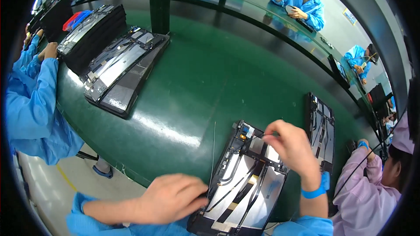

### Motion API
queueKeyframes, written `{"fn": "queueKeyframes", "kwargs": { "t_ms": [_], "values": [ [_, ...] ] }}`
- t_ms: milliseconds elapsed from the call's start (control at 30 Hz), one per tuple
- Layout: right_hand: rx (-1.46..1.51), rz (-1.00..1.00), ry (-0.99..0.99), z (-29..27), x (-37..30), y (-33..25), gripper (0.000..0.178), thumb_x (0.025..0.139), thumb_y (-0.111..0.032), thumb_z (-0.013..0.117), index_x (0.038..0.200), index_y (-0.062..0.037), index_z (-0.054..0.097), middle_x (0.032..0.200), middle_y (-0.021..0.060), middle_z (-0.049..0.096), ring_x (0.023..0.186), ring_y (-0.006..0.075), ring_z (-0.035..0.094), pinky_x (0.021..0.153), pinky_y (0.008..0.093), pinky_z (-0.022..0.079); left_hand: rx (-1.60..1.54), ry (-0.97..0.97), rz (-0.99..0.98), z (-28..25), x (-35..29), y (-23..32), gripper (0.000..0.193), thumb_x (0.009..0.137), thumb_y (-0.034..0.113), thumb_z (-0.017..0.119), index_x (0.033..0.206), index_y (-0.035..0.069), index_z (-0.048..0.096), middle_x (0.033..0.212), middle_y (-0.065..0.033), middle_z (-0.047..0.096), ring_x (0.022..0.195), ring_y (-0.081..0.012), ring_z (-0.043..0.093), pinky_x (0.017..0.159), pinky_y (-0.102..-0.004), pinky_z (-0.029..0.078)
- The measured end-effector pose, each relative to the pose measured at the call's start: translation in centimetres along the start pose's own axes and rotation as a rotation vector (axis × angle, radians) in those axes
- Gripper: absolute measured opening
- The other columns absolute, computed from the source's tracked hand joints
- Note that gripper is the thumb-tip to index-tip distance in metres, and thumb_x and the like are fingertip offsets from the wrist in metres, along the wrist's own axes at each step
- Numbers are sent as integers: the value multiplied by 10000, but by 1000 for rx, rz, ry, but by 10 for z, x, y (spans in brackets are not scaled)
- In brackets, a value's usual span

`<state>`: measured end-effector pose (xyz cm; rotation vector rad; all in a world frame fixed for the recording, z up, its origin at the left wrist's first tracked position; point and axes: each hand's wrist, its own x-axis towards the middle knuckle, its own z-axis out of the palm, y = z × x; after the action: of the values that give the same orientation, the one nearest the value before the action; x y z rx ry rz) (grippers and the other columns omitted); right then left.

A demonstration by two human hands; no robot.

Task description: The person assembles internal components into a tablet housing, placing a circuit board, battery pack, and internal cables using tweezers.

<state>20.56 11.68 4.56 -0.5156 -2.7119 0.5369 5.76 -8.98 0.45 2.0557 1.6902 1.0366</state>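
Observation:
In front of me lies an opened tablet-like device (267,188) with a black frame, silver backing sheets and dark flat cables. My right hand (292,148) is over its upper part, thumb and forefinger pinched together; anything between them is too small to make out. At the lower left edge of the device is my left hand (175,197), slightly blurred, with fingers curled together and tips at the frame. What those fingers hold is hidden. A thin straight strand (213,153) rises beside the frame from near my left fingertips.
Another opened device (321,131) lies at the right. At the far left, a similar device rests on a black slab (118,100), beside a black stack (94,39). A dark post (159,4) stands at the back of the green table (197,70). Co-workers sit on both sides and opposite.

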Motion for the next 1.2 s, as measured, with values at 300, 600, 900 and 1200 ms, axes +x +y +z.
{"fn": "queueKeyframes", "kwargs": {
  "t_ms": [300,600,900,1200],
  "values": [
    [262,132,-137,22,1,24,176,624,-153,636,752,-57,564,648,67,481,623,214,504,540,296,398,-553,-258,-651,15,95,-54,149,744,69,520,858,0,454,726,-44,498,563,-93,516,456,-202,425],
    [245,88,-121,30,-1,21,127,622,-100,627,698,-46,540,654,59,474,575,189,485,509,270,386,-821,-435,-813,10,92,-59,222,762,160,531,878,-18,466,677,-59,528,518,-99,508,454,-207,427],
    [328,92,-163,33,-6,21,92,646,-75,588,686,-31,517,632,90,519,583,223,523,512,296,404,-653,-581,-830,2,106,-54,297,726,141,598,923,-22,448,756,-70,538,618,-116,546,527,-211,452],
    [335,56,-112,37,-7,22,78,651,-66,581,693,-31,527,634,88,526,574,220,529,516,288,417,-831,-457,-912,9,98,-55,337,682,137,640,895,-25,436,726,-61,513,604,-104,537,469,-201,447]
  ]
}}
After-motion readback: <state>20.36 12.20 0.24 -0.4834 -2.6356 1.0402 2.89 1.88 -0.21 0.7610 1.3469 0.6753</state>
